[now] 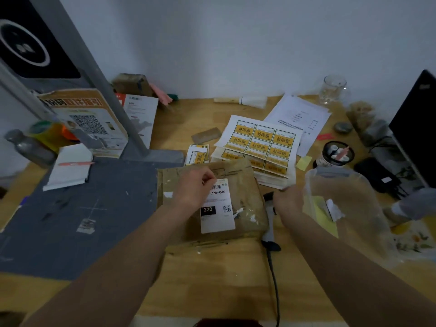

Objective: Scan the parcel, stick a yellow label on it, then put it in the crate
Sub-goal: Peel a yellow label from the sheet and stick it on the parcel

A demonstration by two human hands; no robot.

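Observation:
The parcel (pixel 245 199) is a flat brown package in the middle of the wooden table, with a white shipping label (pixel 218 208) on top. My left hand (pixel 194 187) presses down on it, fingers curled at the label's top edge. To the parcel's right, a handheld scanner (pixel 269 225) lies on the table with its cable running toward me. My right hand (pixel 286 199) is above the scanner's head, fingertips at the near corner of the stack of yellow label sheets (pixel 262 140). Whether it pinches a sheet is unclear.
A clear plastic container (pixel 342 185) holding yellow paper scraps stands at the right. A grey mat (pixel 82 208), a stand post (pixel 106 90), a notepad (pixel 70 171), printed papers (pixel 299 114), a pen cup (pixel 337 153), a glass mug (pixel 333 89) and a monitor (pixel 417 123) surround the work area.

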